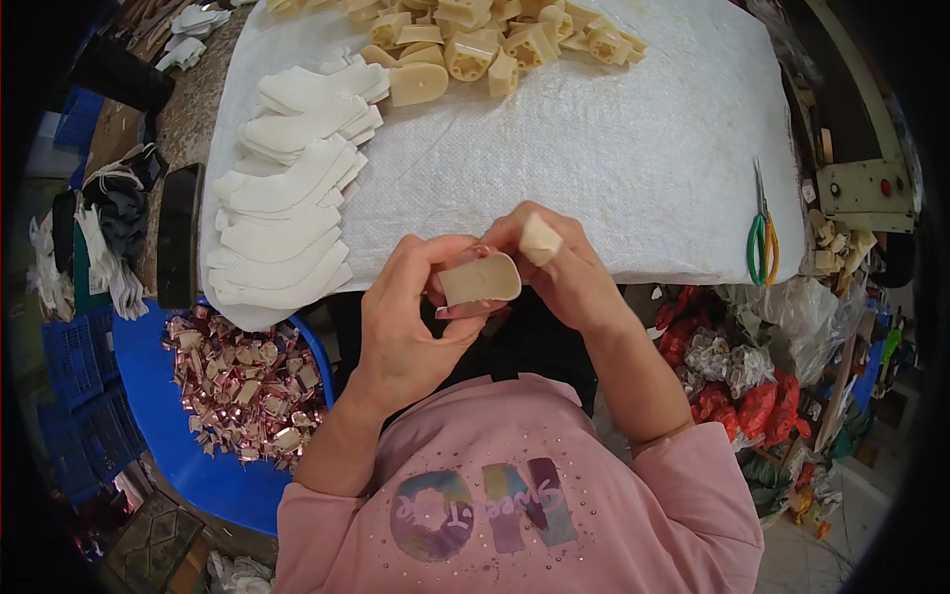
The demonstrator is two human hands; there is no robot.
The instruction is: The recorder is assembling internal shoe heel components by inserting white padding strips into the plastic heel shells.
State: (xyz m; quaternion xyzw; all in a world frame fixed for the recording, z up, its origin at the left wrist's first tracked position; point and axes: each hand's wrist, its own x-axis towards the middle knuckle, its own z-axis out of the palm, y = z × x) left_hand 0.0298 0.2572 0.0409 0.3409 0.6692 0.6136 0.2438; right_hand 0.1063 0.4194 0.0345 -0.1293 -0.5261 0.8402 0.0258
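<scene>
In front of my chest, my left hand [401, 317] is closed around a small beige block with a rounded end [483, 280], which looks like a shoe heel. Shiny pink material shows along its edges. My right hand [566, 272] meets it from the other side, fingers bent against the block's far edge; its fingertips are partly hidden. A cream-coloured cover [540, 240] wraps one digit of that hand. Left of the hands, white curved flat pieces [287, 218] lie in overlapping stacks. Beyond them is a pile of cream plastic heels [473, 51].
A white woven sheet [594, 158] covers the table. Scissors with green and orange handles [762, 247] lie at its right edge. Below left, a blue basin [163, 416] holds many pink metallic heels [247, 386]. Red plastic bags [757, 406] sit low at right; a dark phone-like slab [180, 238] lies left.
</scene>
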